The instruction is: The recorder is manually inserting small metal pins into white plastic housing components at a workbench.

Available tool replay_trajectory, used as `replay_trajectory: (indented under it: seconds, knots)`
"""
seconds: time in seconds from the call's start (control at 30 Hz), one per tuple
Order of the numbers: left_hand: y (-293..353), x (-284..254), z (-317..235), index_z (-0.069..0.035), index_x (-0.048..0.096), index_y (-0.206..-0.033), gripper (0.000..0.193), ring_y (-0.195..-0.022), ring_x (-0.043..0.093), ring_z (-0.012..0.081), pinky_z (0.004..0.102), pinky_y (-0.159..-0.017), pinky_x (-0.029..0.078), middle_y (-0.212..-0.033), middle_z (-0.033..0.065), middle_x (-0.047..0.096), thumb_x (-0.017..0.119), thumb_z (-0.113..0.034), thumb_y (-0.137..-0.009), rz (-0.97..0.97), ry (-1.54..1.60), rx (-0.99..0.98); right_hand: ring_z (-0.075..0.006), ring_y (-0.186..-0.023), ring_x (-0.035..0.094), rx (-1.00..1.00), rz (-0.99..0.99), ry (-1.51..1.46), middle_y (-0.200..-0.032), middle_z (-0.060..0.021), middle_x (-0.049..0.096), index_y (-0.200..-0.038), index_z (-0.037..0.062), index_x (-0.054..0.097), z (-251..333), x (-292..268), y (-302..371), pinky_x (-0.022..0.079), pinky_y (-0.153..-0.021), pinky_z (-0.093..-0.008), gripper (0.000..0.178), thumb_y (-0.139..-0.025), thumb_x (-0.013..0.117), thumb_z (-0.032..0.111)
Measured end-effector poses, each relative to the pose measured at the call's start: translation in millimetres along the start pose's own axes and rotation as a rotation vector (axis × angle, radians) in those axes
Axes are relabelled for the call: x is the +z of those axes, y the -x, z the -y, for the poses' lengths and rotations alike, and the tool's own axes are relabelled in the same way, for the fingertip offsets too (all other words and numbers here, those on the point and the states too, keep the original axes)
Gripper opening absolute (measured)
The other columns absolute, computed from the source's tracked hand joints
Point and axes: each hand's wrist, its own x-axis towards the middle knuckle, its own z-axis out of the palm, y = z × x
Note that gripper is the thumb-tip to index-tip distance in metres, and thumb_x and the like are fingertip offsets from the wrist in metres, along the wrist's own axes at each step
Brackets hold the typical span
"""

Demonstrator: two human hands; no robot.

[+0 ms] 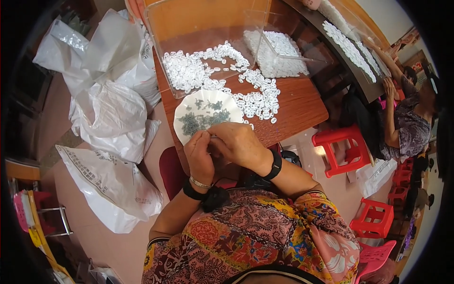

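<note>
My left hand [198, 154] and my right hand [239, 143] meet just over the near rim of a white scalloped plate [182, 108]. Fingers and thumbs are pinched together on both hands, and whatever lies between them is too small and hidden to name. On the plate are loose heaps of small grey-green pieces [190, 124], looking like tiny springs or pins. Beyond and to the right of it, many small white oval plastic parts with dark holes [260, 97] are spread over the brown wooden table [298, 106].
A clear plastic box [177, 38] lies on the table around a heap of white parts; another clear bin [283, 71] is full of them. White woven sacks [111, 118] stand at the left. Red stools [343, 149] are at the right, where another person [409, 118] works at a dark table.
</note>
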Motion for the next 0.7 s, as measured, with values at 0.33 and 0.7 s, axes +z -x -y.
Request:
replay_trajectory:
  seconds: [0.33,0.7]
  knots:
    - [-9.7,-5.3,-4.4,0.003,0.059,-0.090,0.030,-0.057,0.051,0.0109,0.0224,-0.051,0.039,-0.067,0.0055,0.055,0.040,-0.020,-0.096,0.081,0.014,0.000,-0.0320,-0.073,0.063,-0.114,-0.114,0.079,-0.082,-0.0151,0.064,-0.096,0.0023,0.064,-21.5,-38.7,-18.3,0.051,-0.062,-0.0366,0.020,-0.080,0.066,0.015]
    - [5.9,-10.7,-76.0,0.003,0.059,-0.095,0.030,-0.055,0.052,0.0196,0.0283,-0.053,0.040,-0.066,0.0072,0.055,0.045,-0.023,-0.091,0.370,-0.014,0.243,-0.0273,-0.090,0.058,-0.085,-0.600,0.738,-0.107,-0.0157,0.058,-0.112,0.0064,0.061,-97.3,-181.4,-100.1,0.047,-0.076,-0.0323,0.036,-0.078,0.069,0.017]
